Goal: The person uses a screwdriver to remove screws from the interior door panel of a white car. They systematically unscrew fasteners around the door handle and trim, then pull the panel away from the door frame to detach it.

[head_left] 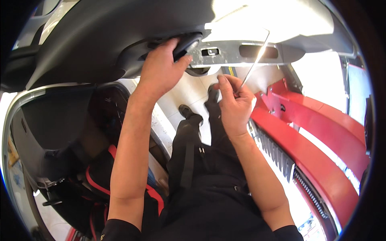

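A dark car door panel (92, 44) spans the upper left. My left hand (163, 74) reaches up to it, closed round the black door handle (187, 45) with the thumb below; its fingertips are hidden in the recess. Just right of the handle, a grey switch trim strip (229, 54) carries a small window switch (210, 52). My right hand (235, 100) is closed round a thin metal rod (257, 60). The rod slants up to the right, its bent tip in front of the strip and the glare-lit panel. Its lower end is hidden inside my fist.
Red lift arms (305, 140) run along the right side, close to my right forearm. At left lies the car's cabin with a black seat with red trim (98, 182) and the door sill (161, 120). My feet stand on pale floor tiles (173, 100).
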